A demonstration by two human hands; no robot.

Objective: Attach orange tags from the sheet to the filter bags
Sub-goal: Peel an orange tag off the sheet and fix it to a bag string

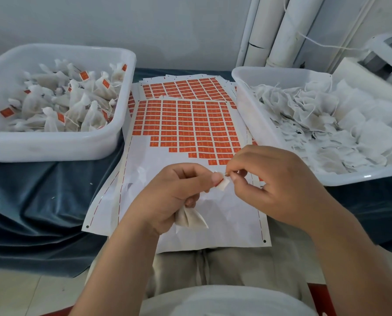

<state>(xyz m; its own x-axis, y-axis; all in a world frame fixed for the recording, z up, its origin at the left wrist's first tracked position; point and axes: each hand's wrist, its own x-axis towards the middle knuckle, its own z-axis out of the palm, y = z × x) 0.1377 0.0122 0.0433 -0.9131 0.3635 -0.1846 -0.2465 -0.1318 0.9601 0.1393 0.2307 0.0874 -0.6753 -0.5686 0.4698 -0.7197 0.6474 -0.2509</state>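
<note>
A sheet of orange tags (190, 124) lies on the table in front of me, its lower part peeled bare. My left hand (167, 197) holds a filled white filter bag (190, 218) in its palm and pinches a small tag (223, 184), white side up, between thumb and forefinger. My right hand (272, 176) pinches the bag's thin string (224, 172) right at the tag. Both hands hover over the bare lower part of the sheet.
A white bin (53, 144) at the left holds several tagged filled bags. A white bin (254, 115) at the right holds several untagged bags with strings. More tag sheets (186, 85) lie behind. A blue cloth (42, 201) covers the table. White pipes (281, 30) stand at the back right.
</note>
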